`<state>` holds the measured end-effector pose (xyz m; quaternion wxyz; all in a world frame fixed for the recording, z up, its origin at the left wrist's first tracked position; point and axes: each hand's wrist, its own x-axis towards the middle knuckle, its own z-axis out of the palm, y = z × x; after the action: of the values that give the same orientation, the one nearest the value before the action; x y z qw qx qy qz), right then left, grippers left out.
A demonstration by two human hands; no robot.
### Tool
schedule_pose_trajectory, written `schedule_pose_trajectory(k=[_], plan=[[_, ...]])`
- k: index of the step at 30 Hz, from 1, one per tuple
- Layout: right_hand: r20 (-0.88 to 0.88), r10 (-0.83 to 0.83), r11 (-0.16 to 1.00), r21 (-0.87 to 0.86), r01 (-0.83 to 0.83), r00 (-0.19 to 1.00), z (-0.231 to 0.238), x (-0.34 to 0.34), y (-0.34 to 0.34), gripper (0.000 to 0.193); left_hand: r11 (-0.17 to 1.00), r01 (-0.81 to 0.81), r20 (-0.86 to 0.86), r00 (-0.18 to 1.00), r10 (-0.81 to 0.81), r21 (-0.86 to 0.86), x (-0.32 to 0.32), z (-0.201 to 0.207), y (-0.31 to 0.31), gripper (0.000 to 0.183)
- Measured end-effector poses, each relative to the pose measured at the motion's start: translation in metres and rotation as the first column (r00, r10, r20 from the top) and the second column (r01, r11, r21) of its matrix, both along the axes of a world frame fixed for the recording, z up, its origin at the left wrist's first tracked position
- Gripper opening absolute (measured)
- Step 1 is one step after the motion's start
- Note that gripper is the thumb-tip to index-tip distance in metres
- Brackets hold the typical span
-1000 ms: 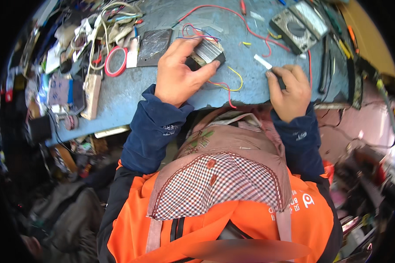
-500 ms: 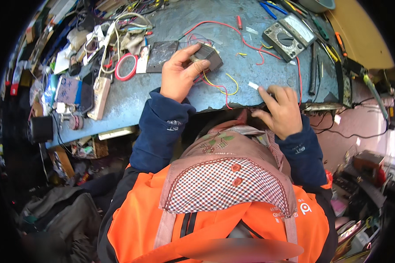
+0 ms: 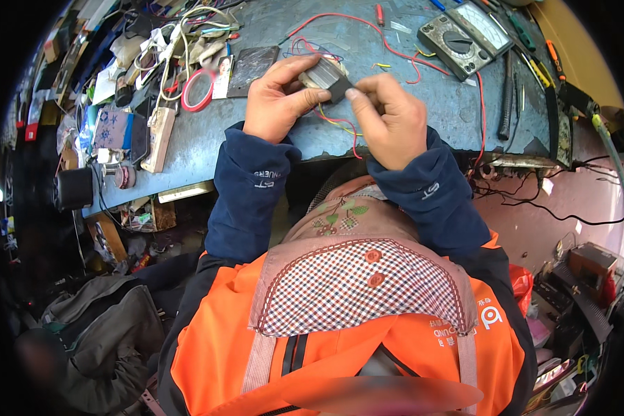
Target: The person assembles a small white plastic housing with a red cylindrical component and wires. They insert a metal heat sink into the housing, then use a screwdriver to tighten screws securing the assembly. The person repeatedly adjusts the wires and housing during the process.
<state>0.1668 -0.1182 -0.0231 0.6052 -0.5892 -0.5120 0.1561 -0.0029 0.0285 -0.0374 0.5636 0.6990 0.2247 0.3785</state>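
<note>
A small transformer (image 3: 324,78) with a dark laminated metal core is tilted in my left hand (image 3: 276,99), gripped between thumb and fingers above the near part of the bench. My right hand (image 3: 388,118) is closed, thumb and index finger together at the transformer's right corner. Those fingertips appear to touch the corner; anything small between them is hidden. Thin red, yellow and blue leads come off the transformer. One red wire (image 3: 354,142) hangs toward the bench's front edge, with a yellow lead beside it.
An analog multimeter (image 3: 457,40) lies at the right back, its red test lead (image 3: 367,24) curving across the blue bench (image 3: 298,149). Red tape (image 3: 198,91), a dark flat plate (image 3: 253,71) and a cluttered heap lie left. Pliers and screwdrivers lie far right.
My right hand has moved left and up from the bench's front edge to the transformer, its fingers closing. The left hand still holds the transformer, shifted slightly left and tilted differently.
</note>
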Motion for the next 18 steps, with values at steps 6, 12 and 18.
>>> schedule_pose_trajectory(k=[6, 12, 18], plan=[[0.084, 0.026, 1.000, 0.012, -0.027, 0.996, -0.0068, 0.0050, -0.0091, 0.006, 1.000, -0.015, -0.051, 0.999, 0.016, 0.016, 0.0039, 0.0046, -0.0038, 0.060], [0.208, 0.040, 0.999, -0.008, -0.039, 0.977, -0.0078, 0.0071, -0.0084, 0.008, 0.999, -0.023, -0.082, 0.996, 0.026, 0.031, 0.0048, 0.0084, -0.0063, 0.060], [0.269, 0.036, 0.999, -0.023, -0.031, 0.962, -0.0050, 0.0055, -0.0079, 0.008, 0.999, -0.024, -0.082, 0.996, 0.027, 0.034, 0.0046, 0.0081, -0.0054, 0.059]])
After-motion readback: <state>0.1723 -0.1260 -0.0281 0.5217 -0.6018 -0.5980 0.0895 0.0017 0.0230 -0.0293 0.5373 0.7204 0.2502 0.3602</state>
